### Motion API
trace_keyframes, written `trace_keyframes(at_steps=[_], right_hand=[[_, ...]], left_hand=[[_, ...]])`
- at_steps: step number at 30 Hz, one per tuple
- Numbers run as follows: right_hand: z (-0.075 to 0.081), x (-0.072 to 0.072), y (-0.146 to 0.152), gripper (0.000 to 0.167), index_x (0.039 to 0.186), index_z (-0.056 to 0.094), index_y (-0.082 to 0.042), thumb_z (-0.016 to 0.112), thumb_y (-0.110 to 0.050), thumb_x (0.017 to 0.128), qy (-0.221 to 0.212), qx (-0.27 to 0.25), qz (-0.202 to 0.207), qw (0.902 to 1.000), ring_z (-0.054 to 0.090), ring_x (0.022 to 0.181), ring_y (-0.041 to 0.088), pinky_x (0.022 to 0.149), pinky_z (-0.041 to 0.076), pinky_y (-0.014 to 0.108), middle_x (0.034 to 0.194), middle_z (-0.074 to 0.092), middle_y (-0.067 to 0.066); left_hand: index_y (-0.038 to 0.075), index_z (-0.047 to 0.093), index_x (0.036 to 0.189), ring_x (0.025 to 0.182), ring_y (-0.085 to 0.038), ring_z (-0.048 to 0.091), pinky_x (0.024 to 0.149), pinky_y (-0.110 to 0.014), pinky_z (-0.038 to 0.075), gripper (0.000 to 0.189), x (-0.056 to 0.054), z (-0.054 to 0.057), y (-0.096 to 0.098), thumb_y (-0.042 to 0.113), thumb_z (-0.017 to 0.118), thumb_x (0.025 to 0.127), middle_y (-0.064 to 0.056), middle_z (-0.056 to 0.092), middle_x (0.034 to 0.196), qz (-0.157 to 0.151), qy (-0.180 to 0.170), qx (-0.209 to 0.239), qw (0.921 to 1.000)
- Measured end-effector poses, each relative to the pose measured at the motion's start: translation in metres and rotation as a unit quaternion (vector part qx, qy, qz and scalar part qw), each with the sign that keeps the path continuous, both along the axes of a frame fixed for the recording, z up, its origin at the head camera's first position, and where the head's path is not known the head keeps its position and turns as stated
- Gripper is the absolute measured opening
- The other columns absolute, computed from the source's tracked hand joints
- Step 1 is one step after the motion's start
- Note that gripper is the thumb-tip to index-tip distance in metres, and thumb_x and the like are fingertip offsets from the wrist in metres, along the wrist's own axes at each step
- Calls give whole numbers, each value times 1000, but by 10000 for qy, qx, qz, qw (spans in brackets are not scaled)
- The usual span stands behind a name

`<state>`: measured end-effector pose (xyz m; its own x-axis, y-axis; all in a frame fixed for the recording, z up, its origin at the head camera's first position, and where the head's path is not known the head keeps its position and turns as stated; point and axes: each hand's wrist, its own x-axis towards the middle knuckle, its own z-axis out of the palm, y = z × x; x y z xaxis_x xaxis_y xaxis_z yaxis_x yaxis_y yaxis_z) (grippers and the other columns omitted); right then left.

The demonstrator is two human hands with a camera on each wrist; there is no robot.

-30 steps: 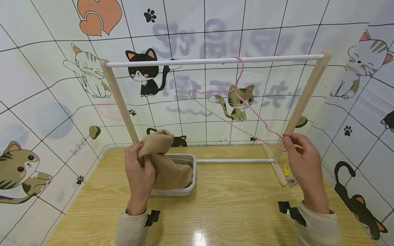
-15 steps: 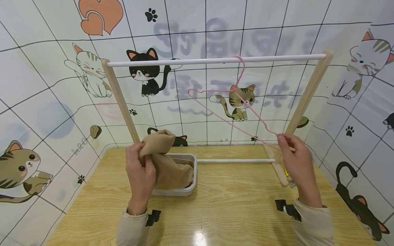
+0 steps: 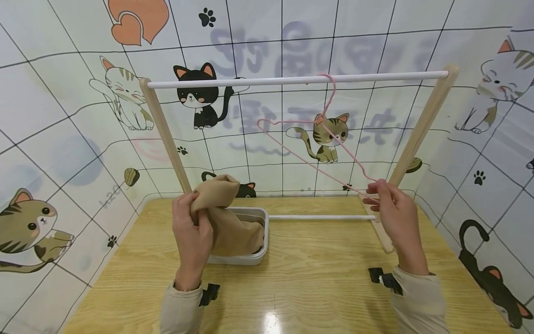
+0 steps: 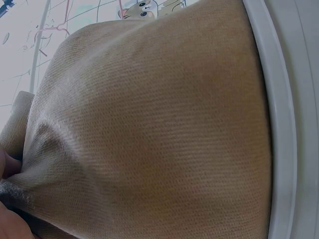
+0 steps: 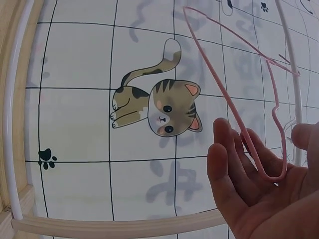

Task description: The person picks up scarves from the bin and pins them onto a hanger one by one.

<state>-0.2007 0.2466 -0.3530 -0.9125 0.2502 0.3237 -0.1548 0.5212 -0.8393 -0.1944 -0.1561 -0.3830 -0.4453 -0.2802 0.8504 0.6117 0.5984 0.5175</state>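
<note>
Head view: cloth (image 3: pixel 233 232) droops from left grip (image 3: pixel 189 236).

left sleeve (image 3: pixel 181 310): pale beige, creased; left black piece (image 3: pixel 210 294): angular, jutting inward; left hand (image 3: pixel 193 236): bare; right sleeve (image 3: pixel 418 301): matching beige; right black piece (image 3: pixel 391 282): angular, small whitish fleck; right hand (image 3: pixel 397 217): bare

From my head feed: back wall (image 3: pixel 275 178), left wall (image 3: pixel 25 116) and right wall (image 3: pixel 515 185) were all white with a black, slightly wavy grid. Prints I could see: cartoon cats (image 5: pixel 169 112), paw prints (image 3: pixel 207 17), an orange heart (image 3: pixel 152 21) up top left. Faint purplish lettering (image 3: pixel 227 46) on the back, too pale to read. Table (image 3: pixel 317 260) was light wood-grain, glossy; bright glare spot (image 3: pixel 271 322) at its near side.
</note>
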Motion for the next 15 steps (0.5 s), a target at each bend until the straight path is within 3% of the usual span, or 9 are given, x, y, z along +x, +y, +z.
trace_keyframes(at_steps=[10, 15], right_hand=[[5, -6, -1, 72, 123, 68, 0, 33, -60, 105, -343, -221, 175, 9990, 70, 79, 1, 69, 56, 19, 111, 72, 16], [7, -10, 0, 74, 121, 70, -1, 33, -63, 104, -409, -122, 261, 9987, 70, 77, 5, 65, 56, 21, 99, 74, 5]], left_hand=[[-7, 62, 114, 106, -36, 59, 96, -17, 41, 21, 0, -1, 0, -13, 56, 95, -27, 59, 115, 56, 9, -20, 10000], [-8, 61, 114, 105, -37, 58, 95, -17, 41, 21, -1, -1, 0, -14, 55, 94, -27, 58, 114, 69, 31, -28, 10000]])
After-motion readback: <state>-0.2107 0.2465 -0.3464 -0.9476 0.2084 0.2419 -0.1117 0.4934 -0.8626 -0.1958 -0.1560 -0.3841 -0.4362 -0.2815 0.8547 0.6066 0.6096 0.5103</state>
